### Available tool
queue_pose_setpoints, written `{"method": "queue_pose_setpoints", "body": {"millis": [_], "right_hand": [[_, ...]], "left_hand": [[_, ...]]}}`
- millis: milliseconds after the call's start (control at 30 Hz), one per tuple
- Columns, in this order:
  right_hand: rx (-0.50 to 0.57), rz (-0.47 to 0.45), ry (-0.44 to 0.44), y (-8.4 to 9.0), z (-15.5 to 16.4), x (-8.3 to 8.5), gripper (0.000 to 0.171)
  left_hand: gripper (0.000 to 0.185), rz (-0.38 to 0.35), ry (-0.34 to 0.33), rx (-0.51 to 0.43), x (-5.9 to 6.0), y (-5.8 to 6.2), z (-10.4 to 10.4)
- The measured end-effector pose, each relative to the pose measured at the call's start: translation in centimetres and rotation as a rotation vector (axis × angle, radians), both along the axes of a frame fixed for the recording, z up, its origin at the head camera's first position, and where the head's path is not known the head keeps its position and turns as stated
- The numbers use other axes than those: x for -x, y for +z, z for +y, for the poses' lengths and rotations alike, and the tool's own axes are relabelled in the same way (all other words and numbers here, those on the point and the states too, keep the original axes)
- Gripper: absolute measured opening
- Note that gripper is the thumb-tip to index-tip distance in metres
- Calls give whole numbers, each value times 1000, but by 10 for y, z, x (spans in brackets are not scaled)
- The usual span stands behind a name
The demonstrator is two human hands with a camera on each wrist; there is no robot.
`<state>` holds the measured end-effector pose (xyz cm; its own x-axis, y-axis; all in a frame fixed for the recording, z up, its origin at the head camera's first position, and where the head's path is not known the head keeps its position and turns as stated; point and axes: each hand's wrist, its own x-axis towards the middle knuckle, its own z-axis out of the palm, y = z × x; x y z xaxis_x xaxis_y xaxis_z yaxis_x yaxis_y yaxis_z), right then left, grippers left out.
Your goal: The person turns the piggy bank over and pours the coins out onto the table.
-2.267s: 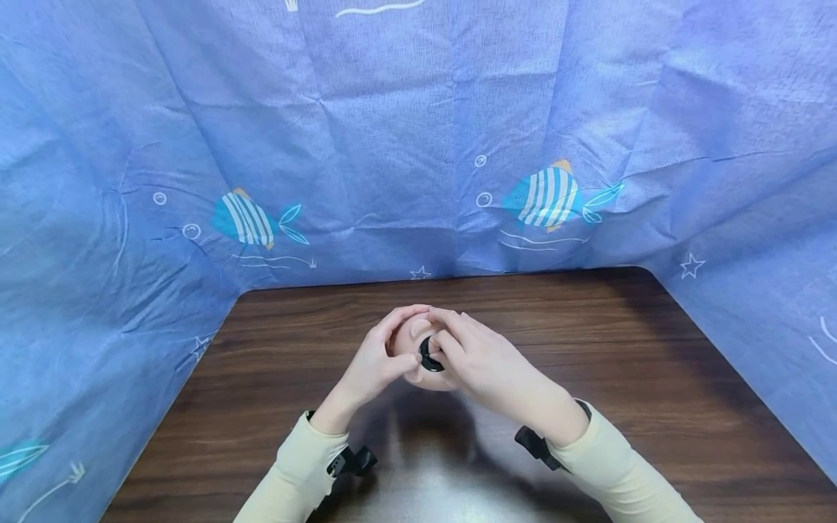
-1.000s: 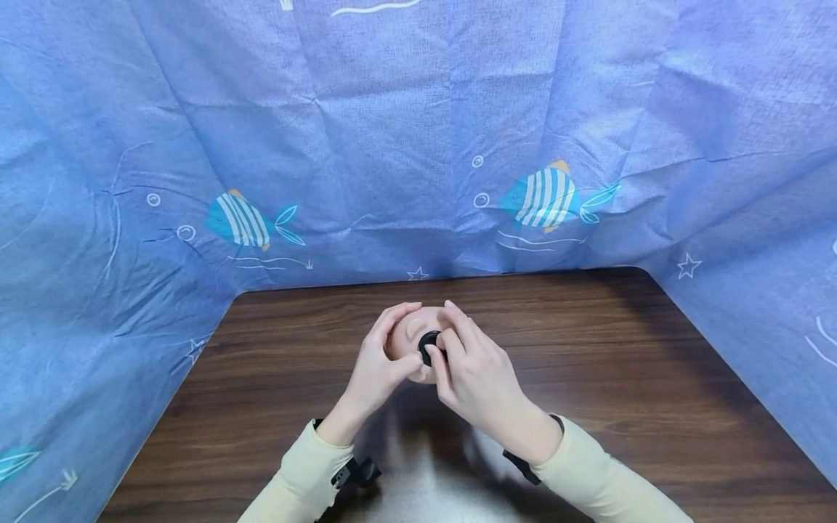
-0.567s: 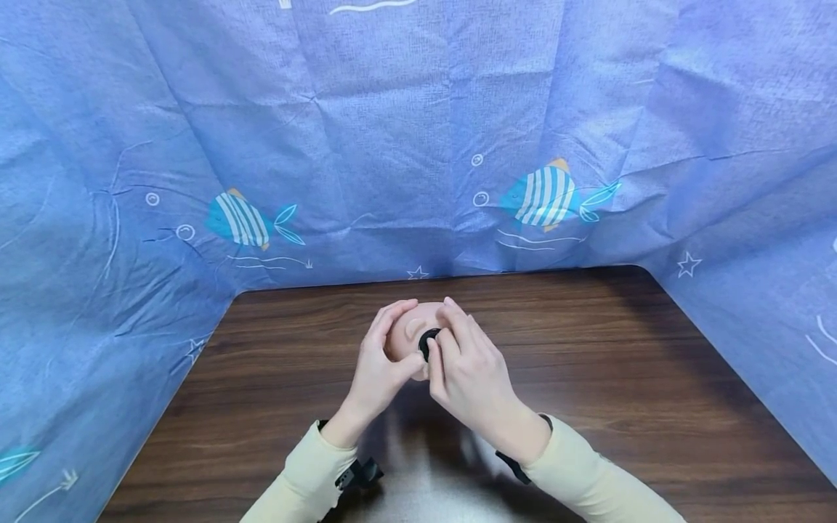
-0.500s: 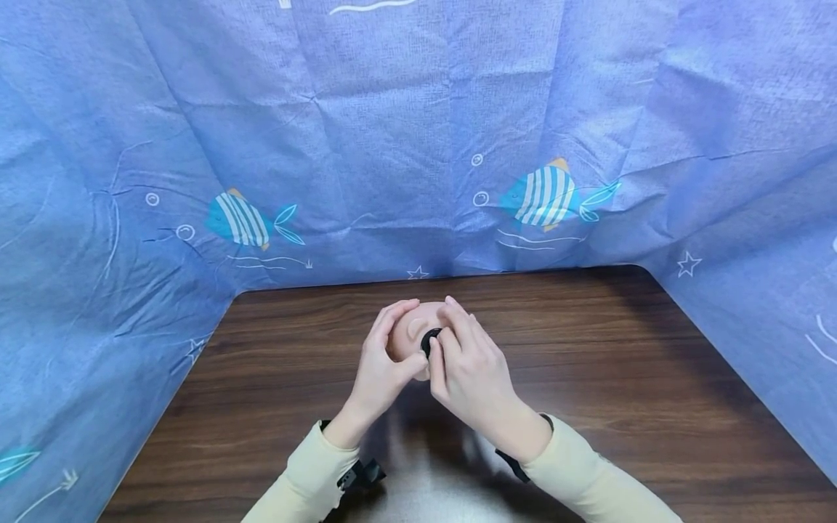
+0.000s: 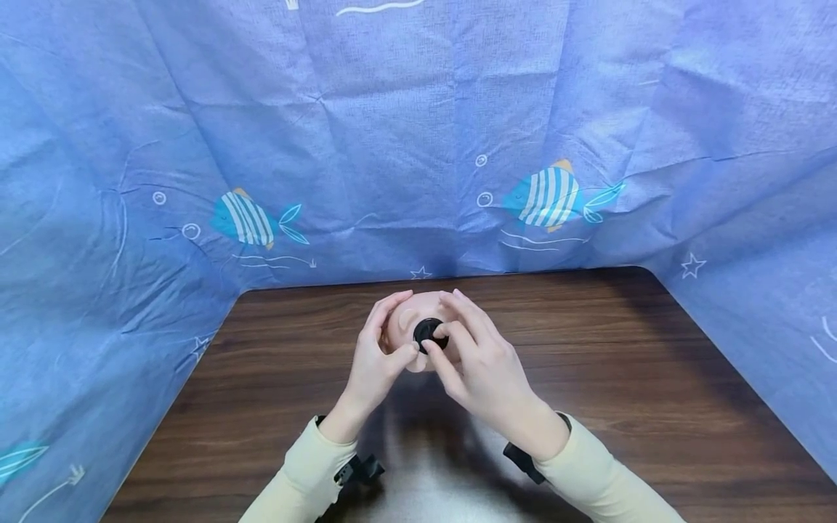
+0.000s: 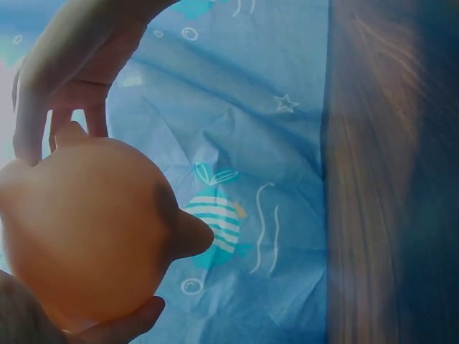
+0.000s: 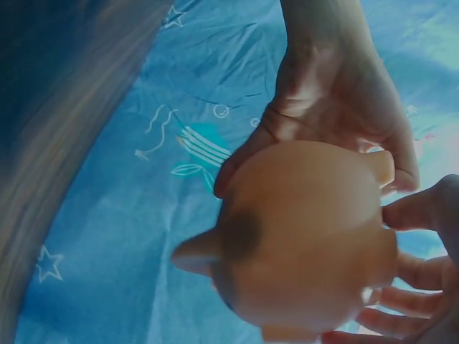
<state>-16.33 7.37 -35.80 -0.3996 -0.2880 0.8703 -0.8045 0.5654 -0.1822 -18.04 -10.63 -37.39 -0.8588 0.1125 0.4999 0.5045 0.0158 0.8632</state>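
Observation:
A round pinkish piggy bank (image 5: 418, 302) is held up above the table, its underside with stubby feet turned toward me. My left hand (image 5: 371, 359) grips it from the left, fingers over the far side and thumb near the plug. Set in the underside is a black round plug (image 5: 425, 326). The thumb and index finger of my right hand (image 5: 489, 372) pinch at the plug's middle, while other fingers touch the far right of the body. Both wrist views show the smooth body of the piggy bank (image 6: 93, 222) between the hands; the plug is hidden there.
Beneath the hands lies a dark wood-grain table (image 5: 294, 392). A blue curtain (image 5: 392, 160) printed with fish closes off the back and both sides. Each wrist carries a black camera, such as the left wrist camera (image 5: 360, 471).
The piggy bank has moved slightly away from me, and more of the plug shows. My right thumb and index finger have shifted on the plug and spread; the left hand keeps its hold.

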Motion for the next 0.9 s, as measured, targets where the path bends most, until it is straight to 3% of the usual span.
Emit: {"method": "queue_pose_setpoints", "body": {"millis": [233, 400, 567, 733, 900], "right_hand": [[120, -15, 70, 1, 2, 5, 25], [147, -6, 96, 1, 1, 6, 25], [180, 13, 129, 2, 0, 8, 24], [193, 37, 145, 4, 3, 10, 25], [187, 57, 144, 8, 3, 9, 26]], "left_hand": [[69, 65, -42, -106, 1, 1, -5], [69, 107, -85, -142, 2, 1, -8], [73, 126, -130, -66, 2, 3, -13], [99, 132, -185, 84, 3, 5, -18], [112, 227, -158, 175, 5, 3, -17]]}}
